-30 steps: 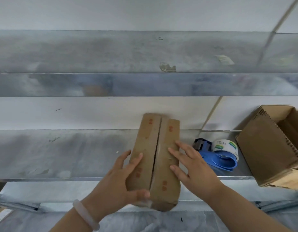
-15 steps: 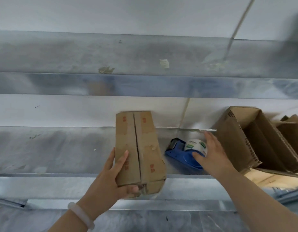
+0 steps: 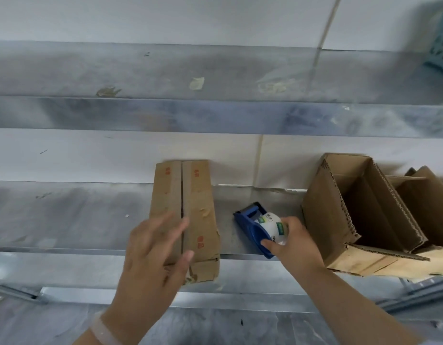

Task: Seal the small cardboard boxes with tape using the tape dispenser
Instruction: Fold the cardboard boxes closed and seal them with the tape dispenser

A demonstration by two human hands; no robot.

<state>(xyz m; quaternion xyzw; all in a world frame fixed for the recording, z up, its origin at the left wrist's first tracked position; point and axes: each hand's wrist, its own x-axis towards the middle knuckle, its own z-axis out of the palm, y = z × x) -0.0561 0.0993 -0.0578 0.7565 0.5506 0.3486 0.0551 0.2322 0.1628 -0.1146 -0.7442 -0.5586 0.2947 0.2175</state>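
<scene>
Fetching the tape is judged to be the step in hand: the tape dispenser (image 3: 250, 230), on the bench (image 3: 66, 215) just right of the small cardboard box (image 3: 190, 207), is gripped by the curled fingers (image 3: 286, 222) of the right hand (image 3: 295, 247). The left hand (image 3: 153, 250) is spread, straight-fingered, over the box, whose centre seam is untaped; contact cannot be told. Next, the dispenser must be carried to the seam's end and drawn along it.

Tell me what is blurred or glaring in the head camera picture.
Head view: the left hand is smeared by motion against the small cardboard box; the right hand gripping the tape dispenser is sharper; the metal shelf gives dull reflections, no hard glare; the teal basket at top right is soft.
</scene>
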